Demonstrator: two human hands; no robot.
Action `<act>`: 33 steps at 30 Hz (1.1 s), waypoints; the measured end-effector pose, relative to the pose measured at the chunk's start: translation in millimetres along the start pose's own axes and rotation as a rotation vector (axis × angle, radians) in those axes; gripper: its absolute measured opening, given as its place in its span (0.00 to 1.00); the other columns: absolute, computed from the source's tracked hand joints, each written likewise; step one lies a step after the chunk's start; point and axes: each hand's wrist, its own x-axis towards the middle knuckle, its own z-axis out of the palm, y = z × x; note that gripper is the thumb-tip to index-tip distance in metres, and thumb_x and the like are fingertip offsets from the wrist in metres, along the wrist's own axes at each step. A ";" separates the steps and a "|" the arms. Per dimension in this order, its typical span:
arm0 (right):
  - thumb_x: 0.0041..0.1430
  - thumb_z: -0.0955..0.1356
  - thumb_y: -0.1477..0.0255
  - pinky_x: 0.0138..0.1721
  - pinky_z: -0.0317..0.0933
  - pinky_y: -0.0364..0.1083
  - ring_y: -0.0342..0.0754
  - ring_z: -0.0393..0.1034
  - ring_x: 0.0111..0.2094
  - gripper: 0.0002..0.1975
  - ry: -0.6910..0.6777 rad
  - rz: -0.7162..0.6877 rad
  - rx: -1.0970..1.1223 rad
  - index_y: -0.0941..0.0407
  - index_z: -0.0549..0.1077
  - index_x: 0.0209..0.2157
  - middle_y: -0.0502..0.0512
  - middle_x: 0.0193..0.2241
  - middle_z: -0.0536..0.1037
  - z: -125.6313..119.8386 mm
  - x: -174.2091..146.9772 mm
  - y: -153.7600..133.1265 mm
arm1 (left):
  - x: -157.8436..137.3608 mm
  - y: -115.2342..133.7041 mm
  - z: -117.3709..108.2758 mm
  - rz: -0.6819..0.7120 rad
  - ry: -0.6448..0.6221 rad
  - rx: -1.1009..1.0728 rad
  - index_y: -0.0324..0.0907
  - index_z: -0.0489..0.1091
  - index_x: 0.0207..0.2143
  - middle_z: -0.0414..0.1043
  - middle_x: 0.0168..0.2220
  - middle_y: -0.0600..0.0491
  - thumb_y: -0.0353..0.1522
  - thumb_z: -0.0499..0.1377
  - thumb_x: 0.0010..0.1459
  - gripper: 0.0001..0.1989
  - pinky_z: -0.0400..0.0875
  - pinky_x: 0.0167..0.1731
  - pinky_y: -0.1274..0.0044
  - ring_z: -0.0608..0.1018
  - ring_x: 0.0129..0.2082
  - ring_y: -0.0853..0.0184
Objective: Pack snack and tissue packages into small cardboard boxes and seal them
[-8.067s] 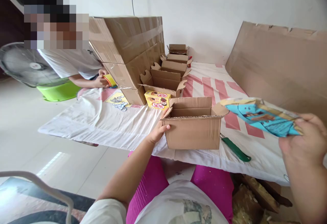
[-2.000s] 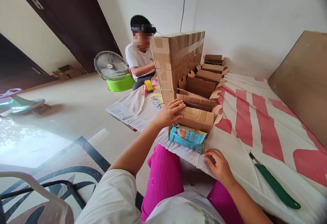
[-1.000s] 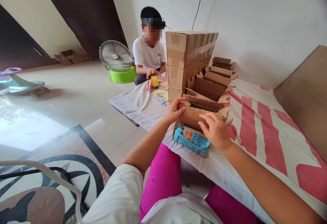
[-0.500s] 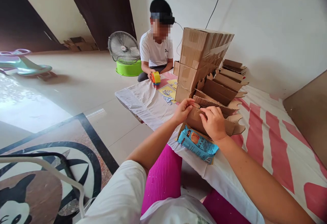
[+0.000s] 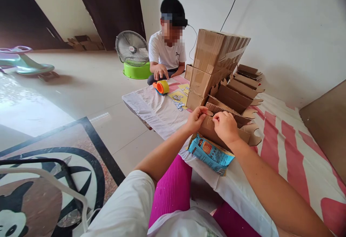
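Observation:
My left hand (image 5: 196, 119) pinches the top edge of an open cardboard box (image 5: 208, 128) at the table's near side. Close beside it, the curled fingers of my right hand (image 5: 225, 126) pinch the same upper edge; a small flap shows between the two hands. The fingertips partly hide the cardboard there. Against the near side of this box leans a blue biscuit packet (image 5: 211, 154), tilted, with a biscuit picture on it. Directly behind stand more open cardboard boxes (image 5: 229, 98) in a row, their flaps sticking up.
Taped closed boxes (image 5: 208, 53) are stacked beyond my hands. Across the cloth-covered table (image 5: 151, 103) sits another person (image 5: 167, 49), one hand above a yellow-and-orange ring-shaped object (image 5: 162, 87). A fan (image 5: 132, 48) stands on a green tub (image 5: 136, 71); a ride-on toy (image 5: 32, 65) is at left.
The other person has set the yellow-and-orange object down on the table and let go of it. My hands stay at the box edge, with only slight finger movement.

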 end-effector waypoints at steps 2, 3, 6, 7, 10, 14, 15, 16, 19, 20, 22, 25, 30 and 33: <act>0.59 0.67 0.76 0.37 0.54 0.50 0.54 0.64 0.35 0.04 -0.049 0.019 -0.062 0.56 0.71 0.30 0.59 0.30 0.73 -0.1 2.0 -3.6 | -0.6 -0.5 1.3 0.007 0.013 0.002 0.42 0.64 0.46 0.73 0.37 0.51 0.32 0.53 0.61 0.10 0.69 0.44 0.72 0.75 0.39 0.67; 0.60 0.67 0.76 0.36 0.54 0.50 0.55 0.64 0.35 0.04 -0.064 0.014 -0.085 0.56 0.71 0.30 0.59 0.30 0.73 -0.3 1.5 -5.5 | -0.7 -0.7 1.8 0.006 0.020 0.004 0.42 0.64 0.45 0.73 0.36 0.51 0.32 0.53 0.61 0.10 0.69 0.44 0.72 0.75 0.39 0.67; 0.62 0.65 0.75 0.36 0.52 0.50 0.55 0.63 0.36 0.04 -0.068 -0.056 -0.124 0.57 0.70 0.32 0.60 0.31 0.72 -1.1 -5.0 -9.3 | 0.3 -0.8 3.3 -0.008 0.041 0.015 0.42 0.64 0.44 0.72 0.36 0.51 0.31 0.54 0.60 0.09 0.70 0.42 0.72 0.76 0.38 0.67; 0.62 0.64 0.75 0.35 0.52 0.50 0.55 0.63 0.36 0.05 -0.059 -0.083 -0.126 0.56 0.70 0.32 0.60 0.31 0.72 -1.5 -8.2 -9.3 | 0.8 -0.8 3.9 -0.012 0.047 0.019 0.42 0.65 0.44 0.72 0.35 0.51 0.31 0.54 0.60 0.09 0.70 0.42 0.72 0.76 0.38 0.67; 0.62 0.64 0.76 0.37 0.53 0.51 0.55 0.62 0.37 0.05 0.004 -0.115 -0.092 0.56 0.70 0.32 0.60 0.32 0.72 -2.8 -16.6 -4.7 | 2.3 -0.6 5.8 -0.009 0.062 0.024 0.42 0.65 0.43 0.72 0.35 0.52 0.29 0.54 0.59 0.09 0.70 0.41 0.73 0.76 0.37 0.67; 0.62 0.64 0.76 0.40 0.56 0.53 0.57 0.61 0.40 0.06 0.100 -0.109 -0.025 0.58 0.72 0.38 0.62 0.36 0.73 -6.6 -20.4 3.6 | 2.0 -0.1 7.8 0.003 0.079 0.033 0.42 0.64 0.43 0.73 0.34 0.52 0.28 0.53 0.59 0.09 0.70 0.41 0.73 0.76 0.37 0.67; 0.62 0.64 0.76 0.41 0.56 0.53 0.57 0.61 0.40 0.07 0.097 -0.123 -0.025 0.58 0.73 0.39 0.62 0.37 0.73 -7.9 -20.6 4.4 | 1.6 0.1 8.1 0.001 0.082 0.040 0.42 0.64 0.43 0.73 0.35 0.52 0.28 0.53 0.60 0.08 0.70 0.41 0.73 0.76 0.37 0.67; 0.62 0.64 0.75 0.40 0.56 0.53 0.57 0.61 0.41 0.08 0.084 -0.140 -0.036 0.58 0.73 0.40 0.62 0.37 0.74 -9.2 -20.7 4.6 | 1.2 0.1 8.3 0.000 0.085 0.047 0.42 0.64 0.43 0.73 0.35 0.52 0.28 0.53 0.60 0.08 0.70 0.41 0.73 0.76 0.37 0.67; 0.64 0.63 0.75 0.39 0.54 0.53 0.56 0.61 0.40 0.09 0.047 -0.182 -0.107 0.57 0.75 0.39 0.61 0.35 0.74 -12.7 -20.9 2.3 | 0.3 -0.3 8.4 -0.001 0.086 0.061 0.41 0.64 0.43 0.73 0.35 0.52 0.29 0.53 0.60 0.08 0.70 0.42 0.73 0.76 0.37 0.67; 0.64 0.63 0.75 0.38 0.53 0.53 0.56 0.61 0.39 0.09 0.044 -0.192 -0.132 0.57 0.75 0.38 0.61 0.35 0.74 -13.6 -20.8 1.2 | 0.2 -0.6 8.4 0.001 0.085 0.063 0.41 0.64 0.43 0.73 0.35 0.52 0.29 0.53 0.60 0.08 0.70 0.42 0.73 0.76 0.37 0.67; 0.65 0.62 0.75 0.37 0.52 0.53 0.55 0.61 0.38 0.10 0.046 -0.213 -0.170 0.57 0.75 0.36 0.60 0.34 0.74 -14.8 -20.3 -0.9 | 0.1 -1.3 8.5 0.005 0.086 0.062 0.41 0.64 0.43 0.73 0.35 0.52 0.28 0.53 0.60 0.08 0.70 0.41 0.73 0.76 0.37 0.67; 0.65 0.61 0.77 0.36 0.51 0.52 0.56 0.60 0.37 0.11 0.050 -0.245 -0.232 0.57 0.74 0.33 0.61 0.32 0.73 -14.8 -18.0 -4.5 | 0.3 -1.7 8.6 0.011 0.089 0.056 0.42 0.64 0.43 0.72 0.35 0.51 0.28 0.52 0.61 0.08 0.71 0.41 0.73 0.76 0.37 0.67; 0.65 0.58 0.80 0.35 0.50 0.52 0.56 0.58 0.35 0.13 0.059 -0.239 -0.354 0.58 0.71 0.31 0.63 0.30 0.71 -11.2 -11.3 -13.9 | 0.4 -1.7 8.4 0.010 0.079 0.050 0.41 0.65 0.43 0.73 0.35 0.51 0.29 0.54 0.60 0.08 0.71 0.41 0.72 0.76 0.37 0.66; 0.64 0.56 0.81 0.35 0.50 0.52 0.57 0.58 0.36 0.14 0.039 -0.247 -0.329 0.59 0.71 0.32 0.65 0.31 0.70 -9.5 -9.1 -16.0 | 0.2 -3.8 8.9 0.001 0.098 0.052 0.41 0.65 0.42 0.73 0.35 0.51 0.30 0.55 0.60 0.07 0.71 0.39 0.73 0.76 0.36 0.67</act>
